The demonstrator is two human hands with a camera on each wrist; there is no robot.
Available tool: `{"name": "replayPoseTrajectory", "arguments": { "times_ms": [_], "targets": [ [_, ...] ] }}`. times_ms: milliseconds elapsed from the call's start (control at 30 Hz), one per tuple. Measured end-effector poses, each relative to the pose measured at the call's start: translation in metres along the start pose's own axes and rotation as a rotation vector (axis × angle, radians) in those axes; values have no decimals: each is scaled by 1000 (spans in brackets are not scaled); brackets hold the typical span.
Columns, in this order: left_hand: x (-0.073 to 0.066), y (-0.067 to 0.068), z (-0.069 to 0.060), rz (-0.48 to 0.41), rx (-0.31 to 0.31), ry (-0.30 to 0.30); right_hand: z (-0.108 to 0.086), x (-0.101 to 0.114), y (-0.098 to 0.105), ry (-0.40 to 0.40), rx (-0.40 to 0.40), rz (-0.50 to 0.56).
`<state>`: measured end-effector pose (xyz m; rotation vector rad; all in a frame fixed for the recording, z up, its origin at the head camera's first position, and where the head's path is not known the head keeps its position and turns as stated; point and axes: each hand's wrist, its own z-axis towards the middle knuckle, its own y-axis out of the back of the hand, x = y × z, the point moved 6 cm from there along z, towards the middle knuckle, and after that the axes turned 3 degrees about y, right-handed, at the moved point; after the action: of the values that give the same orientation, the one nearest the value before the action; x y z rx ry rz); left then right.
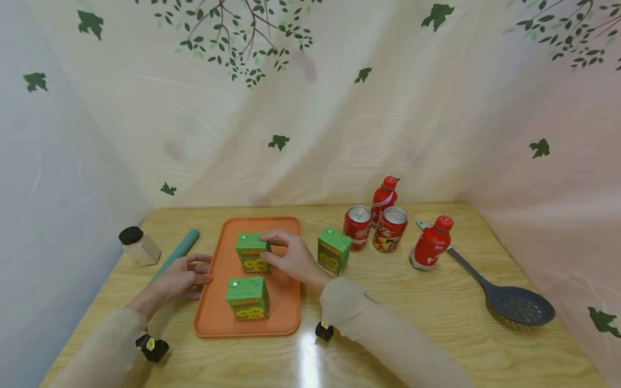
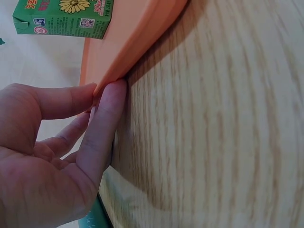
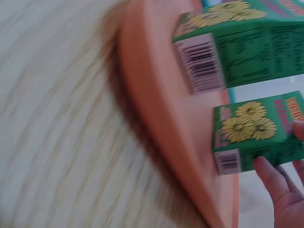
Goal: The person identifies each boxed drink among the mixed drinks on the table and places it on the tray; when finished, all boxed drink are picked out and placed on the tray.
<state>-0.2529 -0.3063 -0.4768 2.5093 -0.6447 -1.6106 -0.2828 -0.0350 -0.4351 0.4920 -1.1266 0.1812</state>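
Note:
An orange tray (image 1: 283, 307) lies on the table with two green drink cartons standing on it, yellow flowers printed on their sides. My right hand (image 1: 294, 260) pinches the far carton (image 1: 249, 254) between thumb and fingers; in the right wrist view that carton (image 3: 249, 124) stands upright on the tray, only fingertips showing. Nearer to me is the second carton (image 1: 247, 299), touched by neither hand. At the tray's left side, my left hand (image 1: 181, 277) holds the rim; the left wrist view shows its thumb and forefinger (image 2: 66, 102) pinching the edge.
A third green carton (image 1: 333, 251) stands right of the tray. Beyond it are two red cans (image 1: 358, 229) and two red bottles (image 1: 430, 243). A dark skimmer (image 1: 519, 304) lies at the right. On the left are a teal rod (image 1: 181, 245) and a black-lidded jar (image 1: 140, 248).

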Motion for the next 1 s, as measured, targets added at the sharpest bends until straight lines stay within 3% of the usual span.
{"name": "replayPoseTrajectory", "arguments": {
  "times_ms": [233,500,567,733,900,1000],
  "targets": [
    [-1,1,0,4,-1,0,-2,13,5,18,-26,-137],
    [-1,1,0,-7,-3,13,-20,40,17,145,-44,-39],
    [0,0,-1,-6,3,6,-27,51,25,209,-68,-28],
    [3,-1,-1,-6,-1,15,-43,76,51,349,-146,-116],
    [2,0,-1,1,-13,16,-61,87,83,391,-240,-241],
    [1,2,-1,5,-14,11,-71,86,101,378,-275,-312]
  ]
}}
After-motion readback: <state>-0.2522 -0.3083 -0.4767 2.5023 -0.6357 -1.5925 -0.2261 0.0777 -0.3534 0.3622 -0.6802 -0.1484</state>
